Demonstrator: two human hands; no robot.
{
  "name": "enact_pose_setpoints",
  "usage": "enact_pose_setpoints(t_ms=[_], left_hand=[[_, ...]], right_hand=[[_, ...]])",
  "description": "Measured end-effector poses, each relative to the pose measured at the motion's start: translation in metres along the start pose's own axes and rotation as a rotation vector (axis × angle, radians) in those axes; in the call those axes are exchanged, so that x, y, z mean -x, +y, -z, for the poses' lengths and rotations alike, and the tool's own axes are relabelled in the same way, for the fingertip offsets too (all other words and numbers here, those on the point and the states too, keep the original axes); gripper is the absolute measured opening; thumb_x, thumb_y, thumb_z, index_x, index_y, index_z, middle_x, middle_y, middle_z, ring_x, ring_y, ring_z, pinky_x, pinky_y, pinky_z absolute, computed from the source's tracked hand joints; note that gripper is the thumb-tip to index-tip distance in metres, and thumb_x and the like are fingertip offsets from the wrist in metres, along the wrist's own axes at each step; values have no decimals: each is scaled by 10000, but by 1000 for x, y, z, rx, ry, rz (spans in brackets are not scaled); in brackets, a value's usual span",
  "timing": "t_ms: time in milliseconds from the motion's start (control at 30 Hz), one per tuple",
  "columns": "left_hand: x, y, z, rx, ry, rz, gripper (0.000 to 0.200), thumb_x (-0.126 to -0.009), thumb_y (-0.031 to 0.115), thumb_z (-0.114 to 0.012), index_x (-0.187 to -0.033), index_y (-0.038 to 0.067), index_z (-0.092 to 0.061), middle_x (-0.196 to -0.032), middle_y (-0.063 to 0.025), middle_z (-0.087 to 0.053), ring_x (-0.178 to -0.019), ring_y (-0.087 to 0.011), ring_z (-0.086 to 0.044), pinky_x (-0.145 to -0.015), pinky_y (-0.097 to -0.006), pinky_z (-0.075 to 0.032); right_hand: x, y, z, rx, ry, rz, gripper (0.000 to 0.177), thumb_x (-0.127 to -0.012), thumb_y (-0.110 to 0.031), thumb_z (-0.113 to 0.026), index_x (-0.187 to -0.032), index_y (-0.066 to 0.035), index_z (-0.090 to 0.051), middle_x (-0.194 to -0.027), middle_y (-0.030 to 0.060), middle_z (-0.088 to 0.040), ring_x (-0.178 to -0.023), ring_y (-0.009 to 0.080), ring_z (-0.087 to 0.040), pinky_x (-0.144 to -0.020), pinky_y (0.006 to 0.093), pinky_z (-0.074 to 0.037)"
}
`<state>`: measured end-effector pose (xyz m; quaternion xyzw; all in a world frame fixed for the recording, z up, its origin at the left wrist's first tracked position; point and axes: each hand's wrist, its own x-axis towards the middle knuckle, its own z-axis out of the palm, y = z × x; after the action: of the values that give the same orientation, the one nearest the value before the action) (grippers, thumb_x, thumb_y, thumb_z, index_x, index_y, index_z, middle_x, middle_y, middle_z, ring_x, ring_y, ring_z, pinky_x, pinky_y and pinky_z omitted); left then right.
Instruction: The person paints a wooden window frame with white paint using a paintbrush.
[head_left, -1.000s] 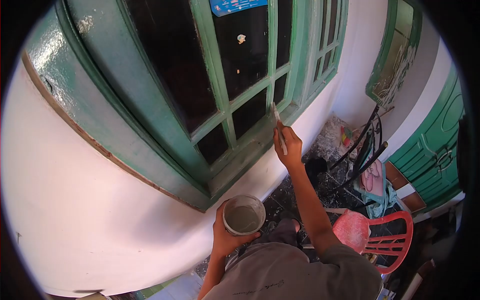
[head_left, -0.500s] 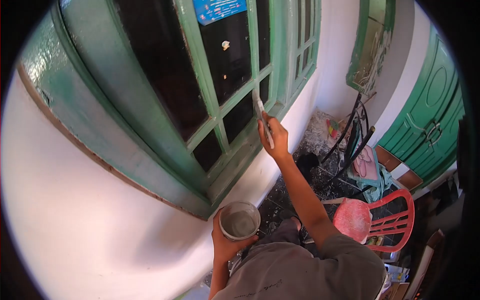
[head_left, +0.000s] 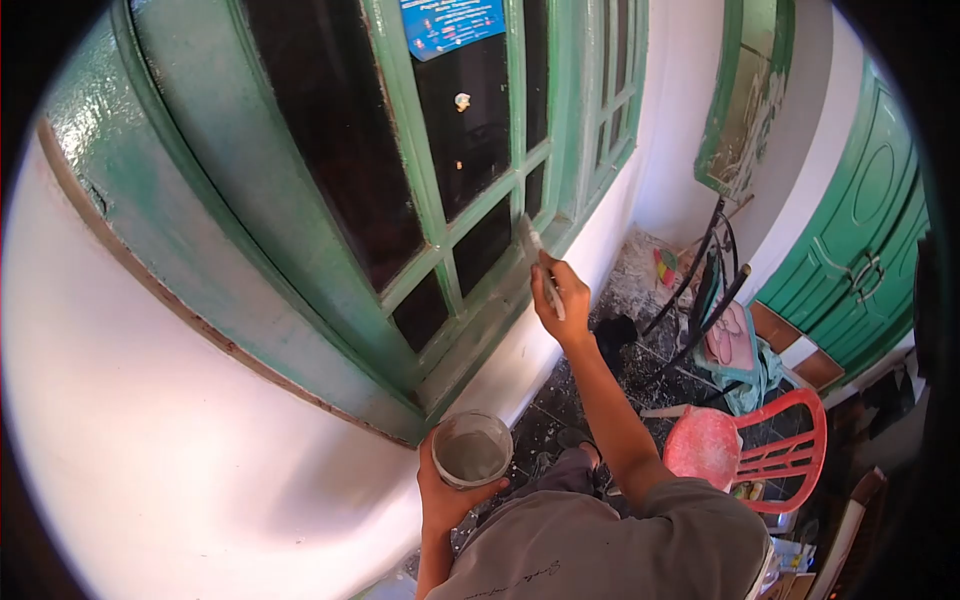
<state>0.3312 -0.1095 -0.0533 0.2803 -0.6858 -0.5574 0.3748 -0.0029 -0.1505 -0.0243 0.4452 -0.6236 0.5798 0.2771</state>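
My right hand (head_left: 563,298) is closed around a paintbrush (head_left: 534,246), its bristles up against the green window frame (head_left: 440,240) near a lower crossing of the bars. Dark glass panes (head_left: 482,243) sit between those bars. Lower down, my left hand (head_left: 447,492) grips a round tub of greyish paint (head_left: 472,452) from the side and below, close to the white wall. The tub's open top faces me, and the paint lies well below its rim.
A blue printed sticker (head_left: 453,25) is on the glass. To the right stand a red plastic chair (head_left: 705,445), dark metal bars (head_left: 715,310), and a pink item (head_left: 728,335) on teal cloth. Pale debris (head_left: 640,262) litters the dark floor. Green doors (head_left: 850,240) are farther right.
The brush and my right hand have moved down and slightly right along the window frame. My left hand with the tub has shifted slightly down and left in view.
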Motion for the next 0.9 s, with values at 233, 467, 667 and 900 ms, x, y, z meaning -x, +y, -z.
enact_pose_setpoints(t_ms=[233, 467, 667, 900], left_hand=[[-4, 10, -8, -12, 11, -1, 1127, -534, 213, -1038, -1460, -11, -436, -1340, -157, -639, -1241, -276, -630, -1066, -403, -495], [-2, 9, -17, 9, 20, -16, 1115, -530, 204, -1039, -1452, -5, -448, -1327, -153, -646, -1229, -270, -634, -1056, -405, -500], [-4, 3, -26, 45, -36, 3, 1147, -456, 194, -1054, -1424, 4, -468, -1383, -159, -574, -1262, -297, -589, -1079, -446, -488], [-3, 5, -35, -19, -81, -21, 1185, -425, 255, -1035, -1438, 29, -464, -1377, -144, -568, -1275, -306, -568, -1115, -456, -466]], right_hand=[[-32, -6, -9, -2, 58, 139, 237, -913, 5, -741, -1146, 15, -700, -862, 144, -671, -656, 283, -661, -591, 363, -529], [-1, 3, -2, 51, -140, -14, 215, -918, -33, -713, -1132, -10, -699, -910, 164, -688, -722, 351, -687, -631, 424, -558], [12, 27, 7, 69, -355, -71, 270, -879, -103, -688, -1140, -51, -646, -1047, 192, -701, -856, 407, -701, -778, 491, -580], [-52, -20, 29, 92, -216, 53, 189, -948, -102, -659, -1127, -50, -633, -869, 133, -636, -749, 369, -665, -646, 462, -559]])
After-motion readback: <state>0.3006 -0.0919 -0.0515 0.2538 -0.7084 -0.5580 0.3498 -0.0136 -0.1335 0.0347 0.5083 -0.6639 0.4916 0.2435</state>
